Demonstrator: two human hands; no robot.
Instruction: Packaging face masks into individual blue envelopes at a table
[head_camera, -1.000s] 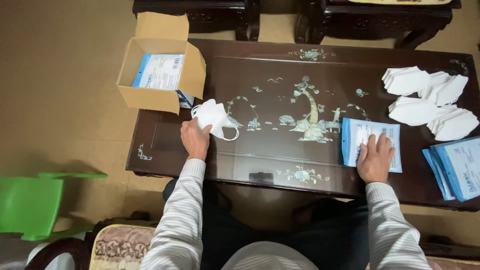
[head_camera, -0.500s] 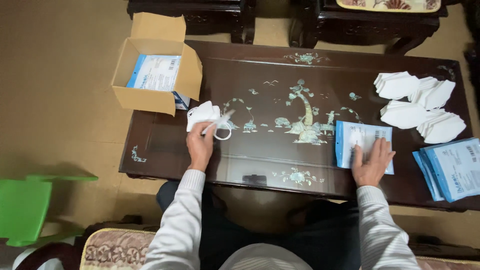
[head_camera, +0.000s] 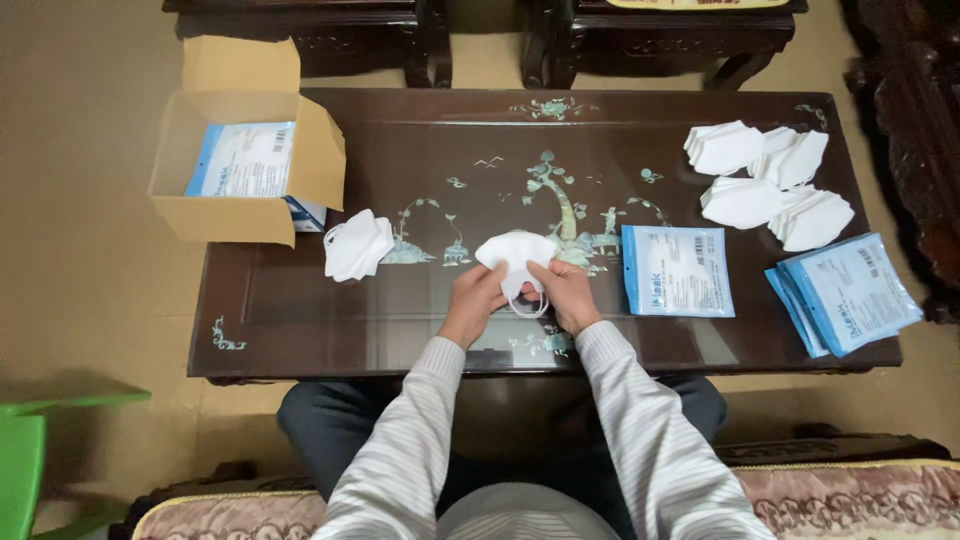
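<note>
1. A white mask (head_camera: 515, 250) sat at frame centre, just above the table (head_camera: 420, 320).
2. The left hand (head_camera: 473, 300) and right hand (head_camera: 566, 292) each pinched it.
3. Left: mask pile (head_camera: 358, 245), box (head_camera: 245, 165).
4. Right: blue pouch (head_camera: 677, 270).

sleeves: long, pale with thin grey stripes, cuffs right at the wrists | left hand (head_camera: 472, 304) and right hand (head_camera: 566, 293): bare, no gloves or rings i can spot | trousers: dark, kinda blue-grey
</note>
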